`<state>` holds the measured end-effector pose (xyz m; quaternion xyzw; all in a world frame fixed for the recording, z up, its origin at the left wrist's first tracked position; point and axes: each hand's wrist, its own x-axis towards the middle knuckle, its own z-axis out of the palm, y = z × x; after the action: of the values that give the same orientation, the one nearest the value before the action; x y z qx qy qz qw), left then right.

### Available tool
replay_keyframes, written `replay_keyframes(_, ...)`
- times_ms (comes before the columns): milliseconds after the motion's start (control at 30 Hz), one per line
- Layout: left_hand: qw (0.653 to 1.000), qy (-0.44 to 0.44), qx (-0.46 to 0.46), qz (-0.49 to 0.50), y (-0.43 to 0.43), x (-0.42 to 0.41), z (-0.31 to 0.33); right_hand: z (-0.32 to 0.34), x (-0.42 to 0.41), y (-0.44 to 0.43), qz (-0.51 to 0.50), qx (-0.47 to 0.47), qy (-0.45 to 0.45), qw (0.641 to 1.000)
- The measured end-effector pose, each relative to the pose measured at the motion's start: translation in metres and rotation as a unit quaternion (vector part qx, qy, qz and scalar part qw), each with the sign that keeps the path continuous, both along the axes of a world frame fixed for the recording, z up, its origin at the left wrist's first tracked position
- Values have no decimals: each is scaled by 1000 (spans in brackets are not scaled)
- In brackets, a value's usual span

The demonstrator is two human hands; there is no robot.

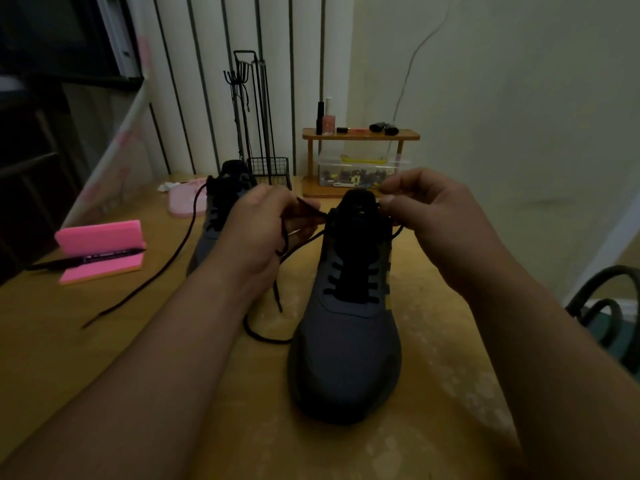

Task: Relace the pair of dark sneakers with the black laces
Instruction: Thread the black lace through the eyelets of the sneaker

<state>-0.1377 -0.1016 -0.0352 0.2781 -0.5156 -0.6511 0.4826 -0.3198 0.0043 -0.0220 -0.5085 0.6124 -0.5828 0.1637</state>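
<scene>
Sneakers numbered two on the yellowish wooden table, both seen from the single head view. The nearer dark grey fabric sneaker stood upright in the middle, toe toward the person. Its black lace was already threaded in several rows across the tongue. The second dark sneaker stood farther back on the left, partly hidden behind the left hand.

Two hands worked at the top of the nearer sneaker. The left hand's fingers were curled and pinched a strand of the black lace just left of the tongue. From there the strand dropped and curled in one loop on the table beside the shoe. The right hand had its thumb and forefinger closed on the other strand at the right side of the tongue, and a short bow of lace hung beneath it.

One loose black lace trailed from the second sneaker across the table toward the left.

One pink foam holder lay on the left with one black pen resting in it. At the back stood one black wire rack and one small wooden shelf. The shelf had small bottles on top and one clear plastic box beneath.
</scene>
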Motion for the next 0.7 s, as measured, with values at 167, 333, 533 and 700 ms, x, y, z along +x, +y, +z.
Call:
replay_keyframes(167,956,-237,-164,59,1,-1,-8,-3,5,0,4,10,77,997)
replay_keyframes(333,912,-323,-254,-13,6,4,-6,-1,9,2,12,5,112,994)
replay_keyframes(533,922,-303,-239,26,-1,2,-14,-3,8,0,18,1,109,994)
replay_keyframes(700,927,-295,-225,55,-1,0,-17,-9,1,-3,11,31,147,989)
